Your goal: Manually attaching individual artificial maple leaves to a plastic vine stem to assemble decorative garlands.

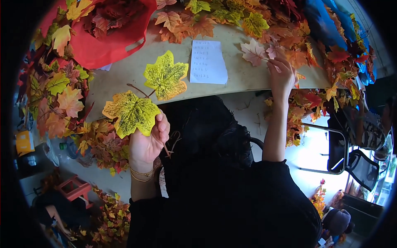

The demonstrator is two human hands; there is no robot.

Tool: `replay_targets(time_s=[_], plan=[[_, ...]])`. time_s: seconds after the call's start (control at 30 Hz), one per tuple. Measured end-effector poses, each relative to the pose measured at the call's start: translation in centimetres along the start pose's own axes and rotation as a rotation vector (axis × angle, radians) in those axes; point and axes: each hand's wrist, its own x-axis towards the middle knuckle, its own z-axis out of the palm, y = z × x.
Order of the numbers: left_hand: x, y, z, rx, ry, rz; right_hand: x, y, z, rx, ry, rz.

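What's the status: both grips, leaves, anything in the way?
Left grip holding yellow-green leaf. Right grip pinching pale pink leaf by its stem. Paper sheet on table between them, blocking neither.

White glare at right burns out the floor (310, 159), while black clothing (223, 206) sinks into near-featureless dark. Soft light covers the tabletop (244, 80), its edge bowed by fisheye distortion.

Paper (209, 64) on table (245, 81), between bag (93, 51) and leaves (253, 52)
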Motion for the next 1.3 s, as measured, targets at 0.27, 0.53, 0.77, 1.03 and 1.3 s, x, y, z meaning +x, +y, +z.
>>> replay_targets(time_s=[0.27,0.53,0.77,1.03,1.3], plan=[[0.3,-0.1,0.0,-0.208,-0.094,-0.053,-0.3,-4.0,-2.3,0.924,-0.175,0.098],[0.8,-0.8,1.2,-0.224,-0.329,0.039,-3.9,-12.8,-6.9,1.163,-0.784,-0.097],[0.4,-1.0,3.1,0.586,-0.384,0.7,-6.4,-18.2,-8.9,1.094,-0.849,-0.169],[0.1,-0.7,-0.2,0.782,-0.278,0.823,-6.6,-18.9,-8.2,1.159,-0.499,-0.501],[-1.0,-4.0,-4.0,0.171,-0.048,0.458,-6.9,-18.7,-8.1,1.243,-0.469,-0.4]])
